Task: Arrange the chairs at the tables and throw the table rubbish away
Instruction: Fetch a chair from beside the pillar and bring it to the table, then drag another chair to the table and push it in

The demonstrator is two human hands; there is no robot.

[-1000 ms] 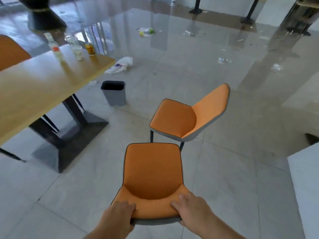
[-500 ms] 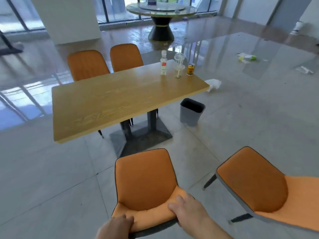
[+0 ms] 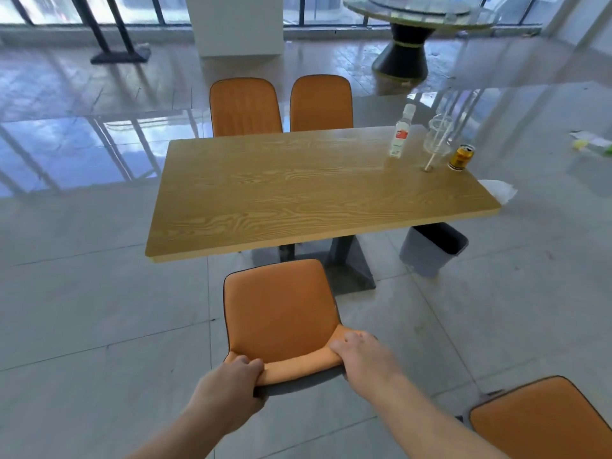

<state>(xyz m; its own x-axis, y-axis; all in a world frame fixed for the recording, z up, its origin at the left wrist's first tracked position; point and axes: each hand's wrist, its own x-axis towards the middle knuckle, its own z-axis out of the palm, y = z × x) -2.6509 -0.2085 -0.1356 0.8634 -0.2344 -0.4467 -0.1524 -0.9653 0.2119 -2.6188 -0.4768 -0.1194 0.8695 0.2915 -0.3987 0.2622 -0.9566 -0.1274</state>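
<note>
Both hands on the backrest top of the orange chair point(image 3: 281, 313): left hand point(image 3: 231, 385) clenched over the left end of the top edge, fingers curled over the front; right hand point(image 3: 362, 356) clenched on the right end, thumb on the front face. So each grip is closed on that chair. The chair sits on the tiled floor facing the wooden counter point(image 3: 298, 190), seat front just short of the counter's near edge, roughly in line with the pedestal base. I can't tell if its legs are on the floor. Two more orange chairs, far-left chair point(image 3: 245, 107) and far-right chair point(image 3: 321, 102), stand tucked in at the far side of the counter. A fourth chair point(image 3: 543, 422) shows at bottom right, only partly in frame, well apart from the counter. Rubbish on the counter's far right corner: clear plastic bottle point(image 3: 401, 132) with red label, upright; clear cup point(image 3: 438, 137) with a straw beside it; yellow can point(image 3: 461, 157) nearest the corner, upright. Grey bin point(image 3: 433, 248) on the floor under the counter's right end. White crumpled paper point(image 3: 498, 190) on the floor past the right edge; more litter point(image 3: 592, 144) at far right.
</note>
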